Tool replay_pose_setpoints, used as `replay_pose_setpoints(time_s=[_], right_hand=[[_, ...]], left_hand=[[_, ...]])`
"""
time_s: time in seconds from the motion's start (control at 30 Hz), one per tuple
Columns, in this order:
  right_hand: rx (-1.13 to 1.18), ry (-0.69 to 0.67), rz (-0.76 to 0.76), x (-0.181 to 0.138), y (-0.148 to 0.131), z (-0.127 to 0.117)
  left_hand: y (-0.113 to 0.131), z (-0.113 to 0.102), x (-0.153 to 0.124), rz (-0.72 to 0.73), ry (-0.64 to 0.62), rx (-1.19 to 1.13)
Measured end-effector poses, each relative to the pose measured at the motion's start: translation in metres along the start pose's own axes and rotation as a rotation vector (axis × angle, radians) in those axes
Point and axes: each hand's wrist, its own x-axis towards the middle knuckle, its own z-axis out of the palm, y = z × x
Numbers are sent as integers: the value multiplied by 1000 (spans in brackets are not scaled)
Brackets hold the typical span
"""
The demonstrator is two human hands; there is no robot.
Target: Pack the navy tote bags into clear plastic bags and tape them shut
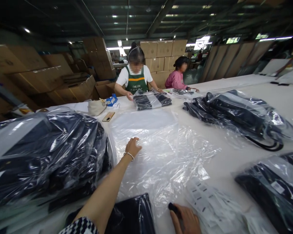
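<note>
My left hand (133, 148) reaches forward over a spread of clear plastic bags (158, 156) in the middle of the table. Its fingers are slightly bent, with a gap between thumb and fingertips. At the bottom edge is my right hand (187, 219), with its fingers curled. A short black piece (172, 207) shows at its thumb side; whether it is held or worn cannot be made out. Just right of that hand lie white printed labels (205, 198). Under my left forearm is a dark folded garment in plastic (134, 214).
Bagged dark garments are heaped at left (70, 146), with more bagged garments (239, 113) at right. A phone (108, 116) and a cloth pouch (97, 107) lie farther back. Across the table, one co-worker (136, 78) handles a bagged garment (152, 100); another person (177, 78) sits beside.
</note>
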Motion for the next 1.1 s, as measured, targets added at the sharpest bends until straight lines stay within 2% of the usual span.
replay_pose_setpoints(time_s=[0.1,0.2,0.3,0.4,0.53,0.6,0.67,0.73,0.8,0.93,1.0,1.1], right_hand=[[28,-39,-26,3,-2,-6],[88,-61,5,7,-5,-12],[216,-81,146,13,-12,-22],[453,-107,399,26,-28,-42],[1094,-54,813,47,-76,-83],[1337,-157,962,55,-113,-104],[1438,-344,1053,57,-156,-122],[1476,-500,1045,54,-200,-134],[1495,-597,983,49,-238,-140],[1457,-631,873,38,-285,-145],[1425,-608,830,31,-295,-148],[1376,-587,795,19,-302,-154]], left_hand=[[20,-4,-41,-7,-37,-194],[42,-22,-108,-14,-124,-393],[59,-47,-185,-92,-181,-671],[71,-69,-250,-139,-102,-863],[74,-86,-307,-55,73,-786],[73,-89,-326,-15,131,-721],[74,-90,-344,9,185,-634],[77,-90,-360,21,229,-520],[82,-91,-376,34,262,-396],[92,-96,-404,61,301,-272],[94,-100,-415,42,299,-374],[95,-112,-427,-77,268,-788]])
